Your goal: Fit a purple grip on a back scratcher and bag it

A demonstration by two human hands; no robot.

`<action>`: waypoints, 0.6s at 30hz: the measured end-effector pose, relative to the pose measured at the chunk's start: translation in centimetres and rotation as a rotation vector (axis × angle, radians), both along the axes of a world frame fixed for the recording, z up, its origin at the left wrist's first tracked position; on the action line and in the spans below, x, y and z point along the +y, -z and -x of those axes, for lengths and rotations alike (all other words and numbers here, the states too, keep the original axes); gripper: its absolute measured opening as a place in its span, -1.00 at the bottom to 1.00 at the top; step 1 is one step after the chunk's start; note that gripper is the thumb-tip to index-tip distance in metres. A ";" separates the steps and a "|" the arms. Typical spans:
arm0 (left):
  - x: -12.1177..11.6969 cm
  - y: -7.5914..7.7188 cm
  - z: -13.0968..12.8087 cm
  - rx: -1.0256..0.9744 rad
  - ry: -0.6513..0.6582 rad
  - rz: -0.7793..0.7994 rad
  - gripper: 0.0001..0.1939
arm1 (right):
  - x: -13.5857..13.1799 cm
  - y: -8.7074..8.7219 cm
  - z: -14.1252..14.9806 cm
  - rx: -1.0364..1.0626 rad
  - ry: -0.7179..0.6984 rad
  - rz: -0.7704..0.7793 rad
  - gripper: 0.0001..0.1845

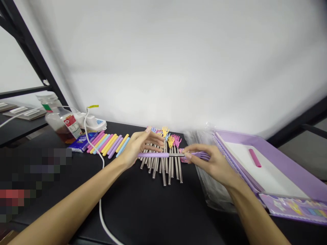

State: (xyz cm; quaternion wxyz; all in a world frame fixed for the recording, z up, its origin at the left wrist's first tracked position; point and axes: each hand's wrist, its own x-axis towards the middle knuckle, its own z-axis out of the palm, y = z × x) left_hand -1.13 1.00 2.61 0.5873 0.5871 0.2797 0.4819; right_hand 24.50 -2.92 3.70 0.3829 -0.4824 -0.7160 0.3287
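Observation:
A back scratcher with a purple sleeve handle (154,155), a steel rod and a purple hand-shaped head (201,155) lies level between my hands. My right hand (208,161) pinches its rod near the head, thumb and forefinger closed. My left hand (140,144) is at the other end, its palm side against the handle's end; its fingers are loosely stretched out above the handle, not wrapped round it. Underneath and behind lie several back scratcher rods (165,172) with bare steel ends towards me and yellow, pink and blue hand heads (170,141).
Left of the rods lie several coloured sleeves (108,144), a blue packet (83,142), a jar (62,119) and a power strip (94,122). A white cable (102,204) crosses the black table. Clear plastic bags (214,190) and a purple tray (281,156) holding a pink sleeve (254,158) stand right.

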 end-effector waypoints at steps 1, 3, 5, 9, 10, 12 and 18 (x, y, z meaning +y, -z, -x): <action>0.0 -0.2 0.4 0.108 -0.037 -0.112 -0.49 | 0.0 -0.1 0.0 0.055 -0.003 0.010 -0.74; 0.0 -0.3 1.1 0.373 -0.118 -0.388 -0.63 | 0.2 0.0 0.0 0.170 0.019 0.003 -0.74; 0.1 0.0 1.5 0.613 -0.180 -0.645 -0.72 | 0.5 0.4 0.2 0.256 0.068 -0.020 -0.70; 0.1 0.7 1.0 0.942 -0.241 -0.903 -0.69 | 0.8 1.3 1.3 0.400 0.184 -0.002 -0.60; 0.0 0.8 0.7 0.983 -0.253 -0.939 -0.67 | 0.8 1.5 1.7 0.434 0.203 0.009 -0.59; -0.3 0.9 -0.1 1.004 -0.280 -0.994 -0.65 | 0.7 1.8 2.5 0.478 0.217 0.022 -0.58; -0.6 1.0 -1.2 0.994 -0.314 -1.069 -0.66 | 0.4 2.1 4.3 0.544 0.205 0.075 -0.57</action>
